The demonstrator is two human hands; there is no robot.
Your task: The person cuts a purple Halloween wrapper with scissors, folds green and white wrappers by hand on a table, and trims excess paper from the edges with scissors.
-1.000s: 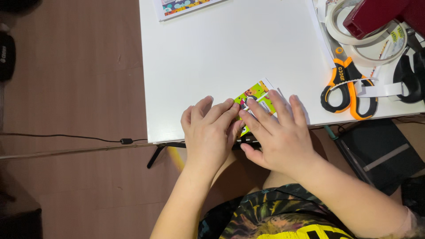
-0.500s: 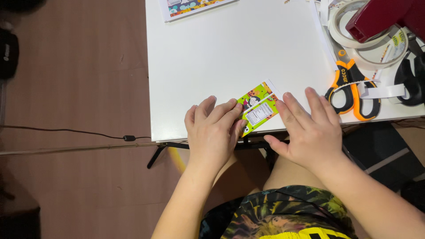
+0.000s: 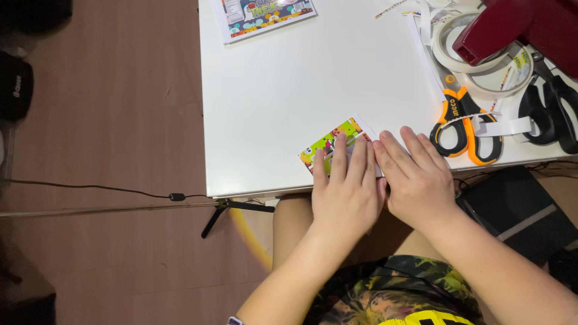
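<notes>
A small green printed paper card lies near the front edge of the white table. My left hand lies flat on it, fingers spread over most of the card. My right hand rests flat beside it, fingertips touching the card's right edge. Neither hand grips anything; both press down on the card and table.
Orange-handled scissors lie right of my right hand, with black scissors, rolls of tape, paper strips and a dark red object beyond. A printed sheet sits at the far edge. A cable crosses the brown floor.
My left hand slid right and forward onto the card, covering it. My right hand moved back left until it sat next to the left hand at the card's edge.
</notes>
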